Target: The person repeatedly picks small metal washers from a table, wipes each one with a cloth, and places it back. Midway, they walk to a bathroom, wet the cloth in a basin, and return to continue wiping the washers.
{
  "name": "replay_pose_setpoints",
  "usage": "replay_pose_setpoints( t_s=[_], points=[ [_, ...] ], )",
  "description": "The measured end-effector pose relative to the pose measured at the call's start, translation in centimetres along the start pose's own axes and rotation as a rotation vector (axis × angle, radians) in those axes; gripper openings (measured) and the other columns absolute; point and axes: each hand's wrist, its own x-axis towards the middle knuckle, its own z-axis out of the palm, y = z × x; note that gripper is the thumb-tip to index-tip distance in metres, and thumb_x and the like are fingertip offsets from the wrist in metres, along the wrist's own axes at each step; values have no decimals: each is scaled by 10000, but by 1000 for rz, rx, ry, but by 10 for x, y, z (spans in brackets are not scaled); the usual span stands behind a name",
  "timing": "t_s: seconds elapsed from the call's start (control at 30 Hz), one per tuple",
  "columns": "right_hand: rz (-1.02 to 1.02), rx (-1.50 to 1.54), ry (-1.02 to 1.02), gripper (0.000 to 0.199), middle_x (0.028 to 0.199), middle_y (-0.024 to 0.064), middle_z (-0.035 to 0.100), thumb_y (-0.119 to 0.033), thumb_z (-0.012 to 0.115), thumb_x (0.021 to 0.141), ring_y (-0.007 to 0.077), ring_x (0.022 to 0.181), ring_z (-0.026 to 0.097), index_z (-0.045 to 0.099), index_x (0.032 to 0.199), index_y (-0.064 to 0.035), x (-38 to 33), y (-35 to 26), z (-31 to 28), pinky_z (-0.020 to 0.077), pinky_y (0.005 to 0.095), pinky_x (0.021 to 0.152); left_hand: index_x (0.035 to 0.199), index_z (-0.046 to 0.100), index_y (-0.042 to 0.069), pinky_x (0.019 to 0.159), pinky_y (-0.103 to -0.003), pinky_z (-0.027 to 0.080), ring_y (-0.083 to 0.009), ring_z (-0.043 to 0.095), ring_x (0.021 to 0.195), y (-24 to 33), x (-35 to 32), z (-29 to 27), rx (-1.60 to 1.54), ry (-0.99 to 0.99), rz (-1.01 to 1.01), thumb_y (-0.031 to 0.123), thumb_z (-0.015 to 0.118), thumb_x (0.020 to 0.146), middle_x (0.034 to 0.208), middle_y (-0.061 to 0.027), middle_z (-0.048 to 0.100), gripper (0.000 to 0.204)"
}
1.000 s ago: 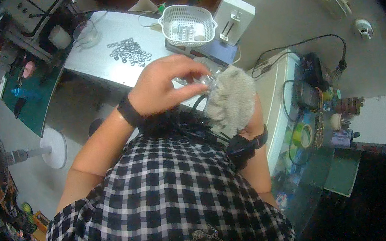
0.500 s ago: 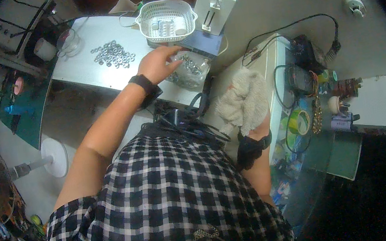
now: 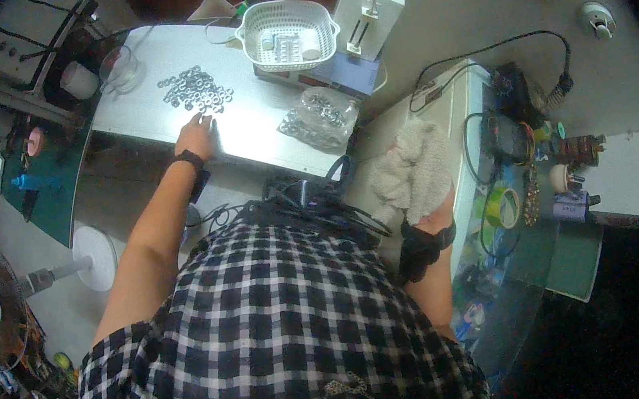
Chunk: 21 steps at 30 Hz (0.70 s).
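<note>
Washers (image 3: 196, 89), left hand (image 3: 196, 137) now reaching them

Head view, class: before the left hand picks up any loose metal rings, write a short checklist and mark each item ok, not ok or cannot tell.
1. Left hand sits beside the pile of metal rings, fingertips at its near edge: ok.
2. Left hand holds nothing: cannot tell, palm faces down.
3. Rings lie flat on the grey table, none stacked: cannot tell, too small.
4. Clear bag of rings lies apart from the pile: ok.
5. White basket stands upright on the table: ok.
6. Right hand free: not ok, wrapped in a white cloth.
</note>
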Motion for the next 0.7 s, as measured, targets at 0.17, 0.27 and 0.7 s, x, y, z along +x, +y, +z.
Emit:
replay_pose_setpoints(
  t_s=[0.17, 0.27, 0.7],
  points=[
    [-39, -119, 209, 322, 915, 99, 569, -340, 453, 982, 264, 758, 552, 532, 1099, -50, 5, 5, 19, 471, 394, 602, 1152, 617, 136, 997, -426, 446, -373, 526, 1178, 2, 5, -3, 186, 161, 237, 159, 586, 833, 1293, -169, 542, 321],
    [7, 5, 132, 328, 950, 113, 583, -326, 455, 981, 277, 796, 572, 531, 1132, -45, 7, 5, 22, 494, 406, 632, 1046, 647, 121, 944, -424, 469, -339, 557, 1117, 12, 10, -10, 152, 223, 330, 135, 579, 816, 1194, -151, 588, 241],
    [-127, -182, 195, 399, 1142, 176, 578, -289, 445, 996, 307, 1011, 571, 489, 1258, 9, -10, 5, -13, 507, 423, 808, 921, 667, 100, 884, -422, 478, -296, 588, 1020, 20, 22, -4, 251, 67, 351, 153, 581, 804, 1036, -115, 643, 155]
  ],
)
